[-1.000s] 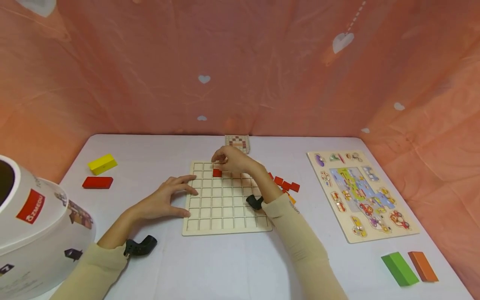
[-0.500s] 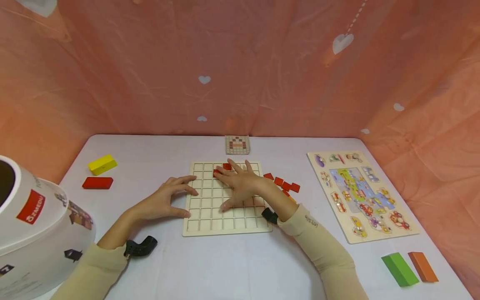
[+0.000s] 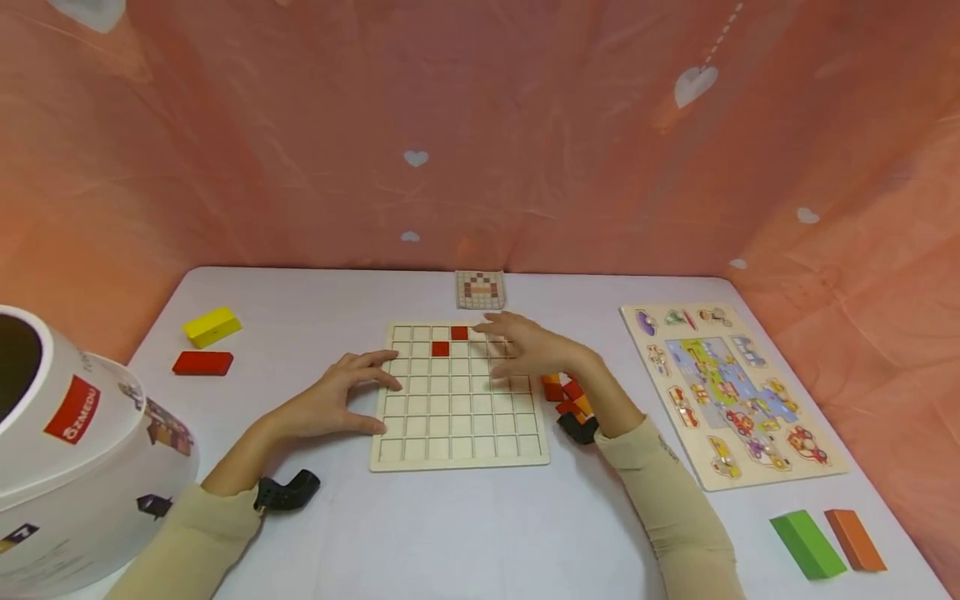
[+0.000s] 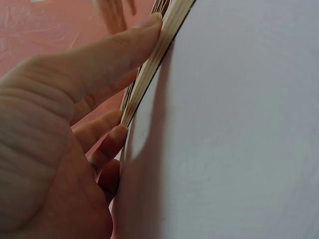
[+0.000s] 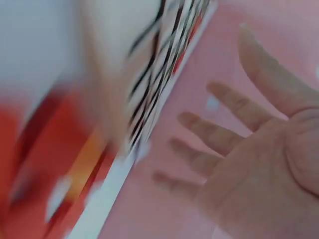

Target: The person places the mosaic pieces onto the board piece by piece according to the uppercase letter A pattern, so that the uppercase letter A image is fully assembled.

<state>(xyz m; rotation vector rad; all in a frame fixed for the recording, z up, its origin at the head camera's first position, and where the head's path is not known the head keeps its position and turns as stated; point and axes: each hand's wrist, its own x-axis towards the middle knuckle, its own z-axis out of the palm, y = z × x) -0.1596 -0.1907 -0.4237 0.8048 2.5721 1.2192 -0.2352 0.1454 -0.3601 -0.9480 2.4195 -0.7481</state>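
Two red tiles (image 3: 440, 349) seated in the grid board (image 3: 450, 425), diagonal neighbours, corner to corner, each in its own square. One lies just left of the right hand's foremost fingertips, in the far row; the other is one row nearer and a column further left.

Left hand (image 3: 333, 400): fingers spread and fairly straight, fingertips and thumb tip touching the board's left edge; no tile between them. Judgement: steadying contact.

Right hand (image 3: 536, 348): fingers splayed over the board's far right part, released, palm bare, no tile held. They look lifted off the surface in the right wrist view, though that view is blurred.

Supply: loose red and orange tiles (image 3: 554, 392) on the table, just beside the board's right edge, on the near side of the right fingers and partly behind the wrist. Count not readable.

Reference: patterned card (image 3: 481, 290) just beyond the right fingertips, past the far edge; it shows many more coloured squares than the board.

Progress, as judged: early stage. Two squares filled; all other visible squares bare, with those under the right fingers hidden. Most of the placing appears undone, and no orange tile is seen seated.
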